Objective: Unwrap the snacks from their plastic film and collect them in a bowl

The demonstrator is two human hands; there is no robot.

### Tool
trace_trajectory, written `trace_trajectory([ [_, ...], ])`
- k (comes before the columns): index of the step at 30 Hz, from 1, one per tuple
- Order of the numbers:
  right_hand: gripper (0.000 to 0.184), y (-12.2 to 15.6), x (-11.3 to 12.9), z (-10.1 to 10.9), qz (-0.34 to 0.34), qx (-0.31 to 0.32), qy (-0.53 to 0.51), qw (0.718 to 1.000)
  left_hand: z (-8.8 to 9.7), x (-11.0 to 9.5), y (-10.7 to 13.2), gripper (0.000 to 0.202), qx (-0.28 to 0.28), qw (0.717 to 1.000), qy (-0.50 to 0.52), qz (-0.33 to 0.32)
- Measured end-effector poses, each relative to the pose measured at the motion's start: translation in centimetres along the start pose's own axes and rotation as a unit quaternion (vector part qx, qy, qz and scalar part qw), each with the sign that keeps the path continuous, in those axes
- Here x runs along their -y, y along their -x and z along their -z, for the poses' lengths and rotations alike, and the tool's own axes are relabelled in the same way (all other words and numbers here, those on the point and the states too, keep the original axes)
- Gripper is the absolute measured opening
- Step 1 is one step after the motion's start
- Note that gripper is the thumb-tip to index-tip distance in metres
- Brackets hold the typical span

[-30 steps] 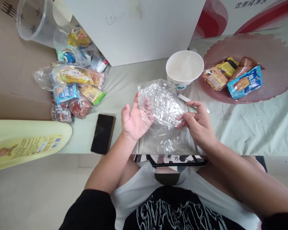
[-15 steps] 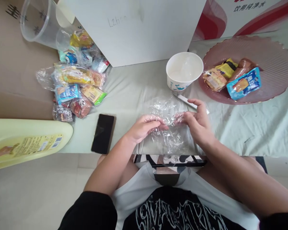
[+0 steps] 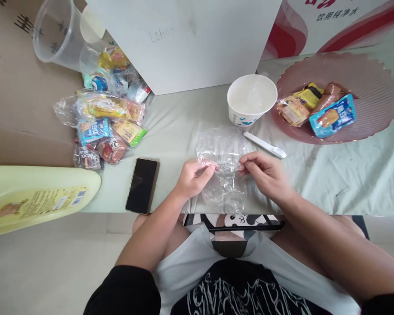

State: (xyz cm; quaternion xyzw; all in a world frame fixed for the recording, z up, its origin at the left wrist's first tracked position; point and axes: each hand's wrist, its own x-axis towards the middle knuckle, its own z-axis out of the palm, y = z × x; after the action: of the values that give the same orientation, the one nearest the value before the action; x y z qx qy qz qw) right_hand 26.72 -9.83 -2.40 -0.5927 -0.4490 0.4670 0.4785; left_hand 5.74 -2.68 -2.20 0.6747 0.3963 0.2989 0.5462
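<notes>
As the clear film between them looks light and slippery, my left fingers and right fingers pinch its edges, the surest hold.

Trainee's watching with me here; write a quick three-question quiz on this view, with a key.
1. What do the left hand and right hand both hold?
2. True or false: the phone lies to the right of the paper bowl.
3. The slim white tool lies:
A) in the pink dish
B) on the cloth
C) in the paper bowl

Key:
1. Clear plastic
2. False; it lies to the left
3. B
</notes>
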Motion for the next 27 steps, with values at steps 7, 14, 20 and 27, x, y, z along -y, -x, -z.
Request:
trace_trajectory([
  [7, 0.034, -0.4, -0.1, 0.5, 0.084, 0.019, 0.134, 0.987, 0.1, 2.4, 0.2, 0.023, -0.134, 0.954, -0.186, -0.196],
  [14, 0.011, -0.4, 0.1, 0.7, 0.156, 0.063, 0.213, 0.963, 0.3, 2.2, 0.0, 0.012, -0.061, 0.952, -0.198, -0.225],
  [20, 0.010, 0.0, 0.3, 0.7, 0.225, -0.007, 0.212, 0.951, 0.2, 0.8, -0.1, 0.015, -0.027, 0.974, -0.153, -0.164],
  [27, 0.019, -0.1, -0.1, 0.7, 0.259, -0.023, 0.187, 0.947, -0.2, 0.4, -0.1, 0.037, -0.046, 0.992, 0.050, -0.104],
])
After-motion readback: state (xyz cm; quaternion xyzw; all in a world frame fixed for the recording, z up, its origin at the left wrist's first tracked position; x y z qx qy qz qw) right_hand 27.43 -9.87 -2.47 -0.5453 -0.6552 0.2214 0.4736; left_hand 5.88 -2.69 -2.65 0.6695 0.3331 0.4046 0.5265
